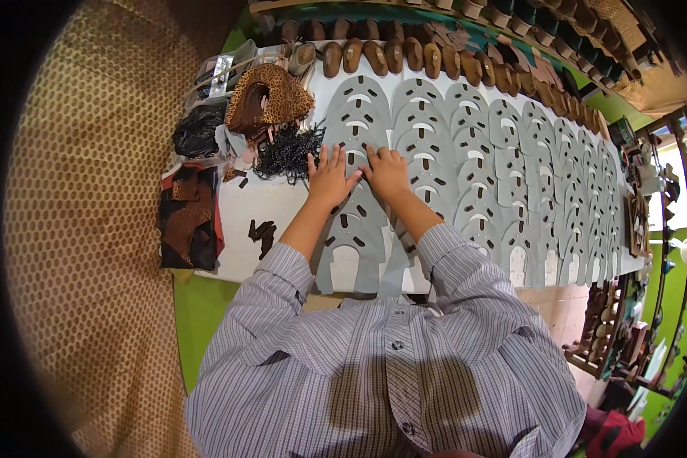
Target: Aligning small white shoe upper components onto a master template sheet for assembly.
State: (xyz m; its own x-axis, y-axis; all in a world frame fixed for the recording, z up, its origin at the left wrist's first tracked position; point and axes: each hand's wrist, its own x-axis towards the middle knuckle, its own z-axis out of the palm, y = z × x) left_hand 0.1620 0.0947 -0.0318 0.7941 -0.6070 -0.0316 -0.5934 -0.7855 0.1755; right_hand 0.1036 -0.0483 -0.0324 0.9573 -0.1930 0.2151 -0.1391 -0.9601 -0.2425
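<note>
On the white table (275, 206), both hands press flat, fingers spread and gripping nothing, the left hand (329, 179) and right hand (387, 172) resting on a grey cutout (356, 221) in the nearest overlapping column. A sideways shove could likely slide that column's neat overlap toward the black beads (286, 150).

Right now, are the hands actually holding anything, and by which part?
Nothing is gripped. The left hand and right hand lie flat, fingers spread, pressing on top of a grey cut-out shoe-upper piece on the white table.
</note>
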